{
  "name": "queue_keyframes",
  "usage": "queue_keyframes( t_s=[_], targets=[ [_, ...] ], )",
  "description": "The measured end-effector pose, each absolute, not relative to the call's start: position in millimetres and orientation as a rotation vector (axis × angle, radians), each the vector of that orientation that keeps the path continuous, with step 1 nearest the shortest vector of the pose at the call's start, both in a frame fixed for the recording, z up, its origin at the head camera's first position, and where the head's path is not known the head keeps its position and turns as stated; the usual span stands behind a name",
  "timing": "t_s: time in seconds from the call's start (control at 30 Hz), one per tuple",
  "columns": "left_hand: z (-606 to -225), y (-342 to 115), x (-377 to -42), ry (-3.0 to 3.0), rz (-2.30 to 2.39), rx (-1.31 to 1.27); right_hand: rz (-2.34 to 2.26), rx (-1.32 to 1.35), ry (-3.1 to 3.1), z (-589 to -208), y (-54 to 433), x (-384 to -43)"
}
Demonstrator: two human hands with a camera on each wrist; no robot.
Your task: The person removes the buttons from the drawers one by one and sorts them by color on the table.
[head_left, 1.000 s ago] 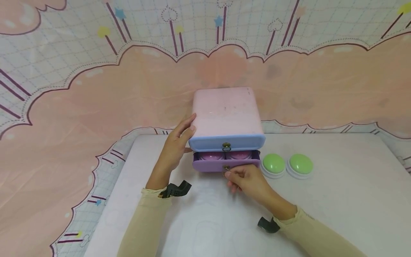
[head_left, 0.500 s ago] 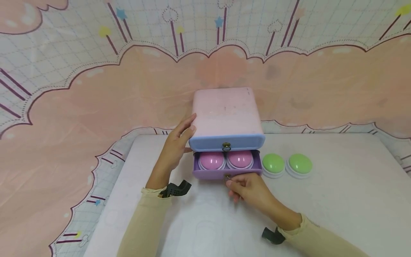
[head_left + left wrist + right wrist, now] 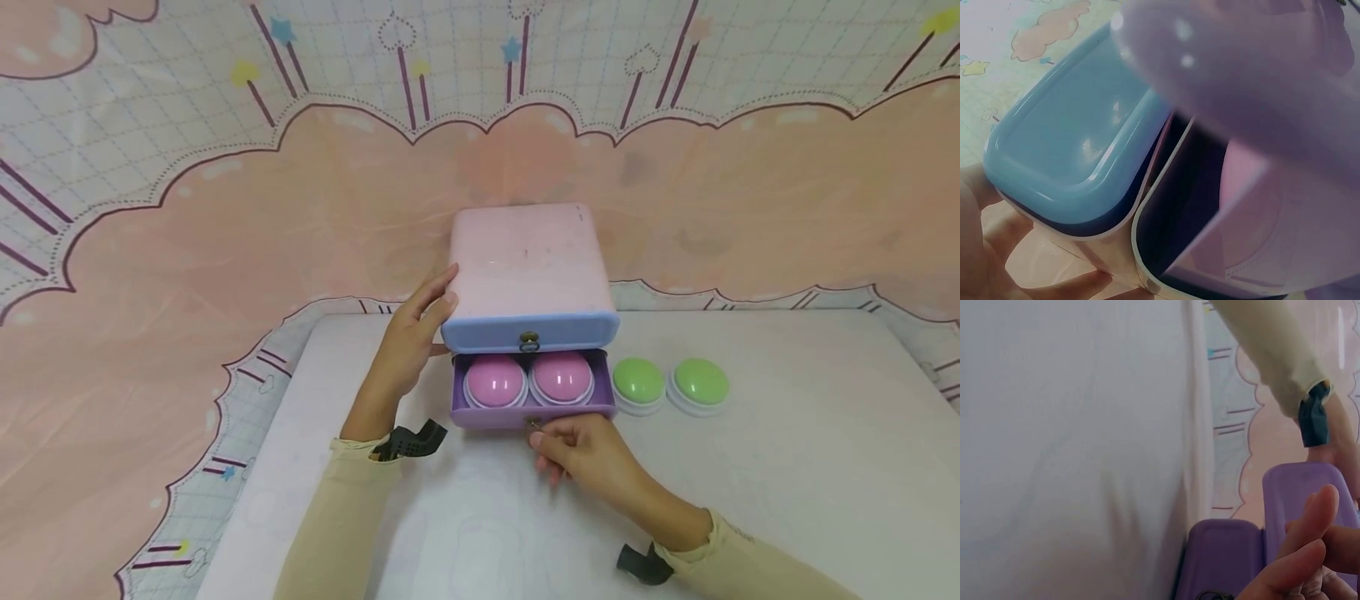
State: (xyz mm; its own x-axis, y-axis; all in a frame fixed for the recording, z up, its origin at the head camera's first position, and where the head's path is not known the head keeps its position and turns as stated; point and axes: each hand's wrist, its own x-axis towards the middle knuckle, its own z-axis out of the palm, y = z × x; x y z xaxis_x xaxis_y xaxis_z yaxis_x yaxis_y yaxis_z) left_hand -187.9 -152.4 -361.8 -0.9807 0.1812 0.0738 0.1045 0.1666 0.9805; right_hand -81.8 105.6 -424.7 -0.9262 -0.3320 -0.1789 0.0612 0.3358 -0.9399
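Observation:
A small pink two-drawer box (image 3: 525,258) stands against the backdrop, its blue upper drawer (image 3: 480,336) closed. The purple lower drawer (image 3: 480,419) is pulled out, and two pink domed buttons with white bases, a left button (image 3: 495,381) and a right button (image 3: 561,377), sit side by side in it. My right hand (image 3: 592,454) pinches the metal ring pull (image 3: 533,425) on the purple drawer's front between thumb and fingers. With fingers extended, my left hand (image 3: 405,346) rests against the box's left side; in the left wrist view its fingers (image 3: 1007,234) lie along that side.
To the right of the box, two green domed buttons stand on the white table (image 3: 810,467): a nearer green button (image 3: 638,382) and a farther green button (image 3: 701,382). A patterned cloth backdrop (image 3: 360,200) rises behind and left. The upper drawer has its own ring pull (image 3: 529,341).
My right hand has drawn the purple drawer toward me, bringing the two pink buttons further into sight. The left hand has stayed on the box.

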Motion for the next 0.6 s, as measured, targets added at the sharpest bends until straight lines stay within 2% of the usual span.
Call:
queue_keyframes(
  t_s=[0.6],
  targets=[
    [-360.1,-152.4,-187.2,2.33,1.993,0.267,-1.592,-0.281,2.272,-426.9,106.2,-65.1]
  ],
)
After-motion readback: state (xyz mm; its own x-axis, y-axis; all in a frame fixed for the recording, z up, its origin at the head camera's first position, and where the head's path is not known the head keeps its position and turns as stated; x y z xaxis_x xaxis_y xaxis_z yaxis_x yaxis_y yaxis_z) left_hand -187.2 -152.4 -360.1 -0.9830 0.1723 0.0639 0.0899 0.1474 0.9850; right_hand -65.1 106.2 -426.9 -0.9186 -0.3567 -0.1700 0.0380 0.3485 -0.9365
